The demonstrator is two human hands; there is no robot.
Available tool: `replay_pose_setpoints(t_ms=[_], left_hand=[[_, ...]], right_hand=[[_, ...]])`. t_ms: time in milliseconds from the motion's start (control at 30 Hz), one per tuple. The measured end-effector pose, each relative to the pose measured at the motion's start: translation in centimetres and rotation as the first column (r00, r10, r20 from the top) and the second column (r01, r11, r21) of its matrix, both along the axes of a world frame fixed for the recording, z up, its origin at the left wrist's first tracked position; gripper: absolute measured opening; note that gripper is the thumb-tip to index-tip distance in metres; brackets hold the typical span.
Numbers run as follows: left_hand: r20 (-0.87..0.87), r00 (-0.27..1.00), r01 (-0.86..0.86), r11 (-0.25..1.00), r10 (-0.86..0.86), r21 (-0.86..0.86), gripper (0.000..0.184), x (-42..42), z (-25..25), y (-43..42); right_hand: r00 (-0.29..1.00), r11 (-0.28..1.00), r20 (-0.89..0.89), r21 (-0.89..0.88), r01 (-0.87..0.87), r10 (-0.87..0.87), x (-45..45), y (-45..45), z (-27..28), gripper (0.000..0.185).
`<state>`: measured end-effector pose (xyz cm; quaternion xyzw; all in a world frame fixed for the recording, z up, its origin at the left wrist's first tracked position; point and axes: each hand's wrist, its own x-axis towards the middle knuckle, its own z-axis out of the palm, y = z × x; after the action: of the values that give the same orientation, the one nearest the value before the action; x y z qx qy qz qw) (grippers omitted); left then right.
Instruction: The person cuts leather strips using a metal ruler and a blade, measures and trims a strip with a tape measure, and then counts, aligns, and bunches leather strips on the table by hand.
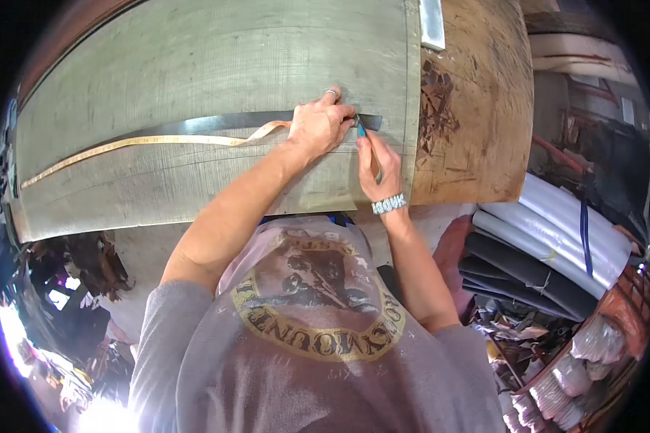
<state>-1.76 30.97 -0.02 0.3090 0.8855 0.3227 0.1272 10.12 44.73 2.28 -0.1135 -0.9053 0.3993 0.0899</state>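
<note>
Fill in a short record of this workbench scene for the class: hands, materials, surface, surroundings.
Left hand: resting on the dark strip
Right hand: gripping a slim teal tool, tip near the strip
Tape measure: running up to the left hand
Surface: greenish sheet beside bare wood
Surroundings: brown scraps on the wood; silvery rolls beyond

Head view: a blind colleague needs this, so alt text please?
A right hand holds a slim blue tool at a dark strip on a greenish mat; the left hand lies across the strip, touching a measuring tape.
</note>
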Motion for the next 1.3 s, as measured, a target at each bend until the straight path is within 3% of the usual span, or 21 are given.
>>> replay_pose_setpoints(t_ms=[100, 233, 467, 567, 600, 833, 867, 967, 1033, 1100, 1233, 1267, 1300], left_hand=[[-0.023, 1.0, -0.007, 0.999, 0.008, 0.043, 0.019, 0.2, -0.1, -0.1], [-0.005, 1.0, 0.0, 1.0, 0.0, 0.016, 0.019, 0.4, 0.1, 0.3], [-0.037, 0.999, -0.011, 1.0, 0.011, 0.013, 0.019, 0.4, 0.1, 0.2], [0.015, 1.0, 0.005, 1.0, -0.004, -0.017, 0.02, 0.2, 0.7, 0.2], [0.019, 1.0, 0.006, 1.0, -0.006, -0.005, 0.02, 0.1, 0.4, 0.2], [-0.037, 0.999, 0.017, 1.0, -0.018, -0.009, 0.022, 0.2, 0.2, 0.0], [-0.042, 0.999, 0.021, 1.0, -0.021, -0.003, 0.023, 0.2, 0.2, -0.1], [-0.051, 0.998, 0.042, 0.999, -0.042, 0.006, 0.029, 0.8, 0.5, -0.5], [-0.083, 0.995, 0.058, 0.998, -0.057, 0.004, 0.032, 1.0, 0.4, -0.6], [-0.065, 0.997, 0.044, 0.999, -0.044, -0.005, 0.033, 0.9, 0.2, -0.6], [-0.005, 0.999, -0.036, 0.997, 0.037, 0.066, 0.036, 2.0, 1.5, -0.3], [-0.005, 0.997, -0.079, 0.993, 0.079, 0.092, 0.036, 2.8, 2.4, -0.4], [-0.122, 0.99, -0.053, 0.99, 0.068, 0.129, 0.035, 3.5, 3.2, -0.5]], right_hand=[[1.0, 0.996, -0.009, -0.088, 0.014, -0.015, -1.3, 0.3, -0.9, 0.026], [1.0, 1.0, -0.01, -0.01, -0.014, 0.014, -0.4, 0.9, -0.7, 0.024], [0.998, 0.999, -0.066, -0.046, -0.013, 0.01, -0.4, 0.4, -0.5, 0.022], [1.0, 0.999, -0.014, 0.03, 0.014, -0.014, 1.3, -0.3, -1.5, 0.021], [0.999, 1.0, 0.033, -0.024, 0.005, -0.004, 1.2, 0.1, -1.7, 0.021], [0.988, 0.991, -0.137, -0.127, 0.048, -0.065, 1.2, 1.5, -2.2, 0.022], [0.996, 0.991, -0.073, -0.122, 0.047, -0.056, 1.2, 3.5, -2.2, 0.027], [0.951, 0.949, -0.059, -0.108, 0.295, -0.303, -0.9, 10.0, -2.2, 0.032], [0.875, 0.842, -0.048, -0.303, 0.447, -0.482, -2.2, 13.0, -1.8, 0.044], [0.845, 0.78, -0.008, -0.388, 0.491, -0.535, -2.7, 15.4, -0.3, 0.047], [0.871, 0.844, -0.026, -0.262, 0.468, -0.491, -2.5, 15.8, -0.2, 0.043], [0.92, 0.937, -0.183, -0.107, 0.332, -0.347, -2.8, 15.3, -1.3, 0.04], [0.928, 0.974, -0.324, 0.068, 0.214, -0.182, -3.1, 14.8, -2.5, 0.037]])
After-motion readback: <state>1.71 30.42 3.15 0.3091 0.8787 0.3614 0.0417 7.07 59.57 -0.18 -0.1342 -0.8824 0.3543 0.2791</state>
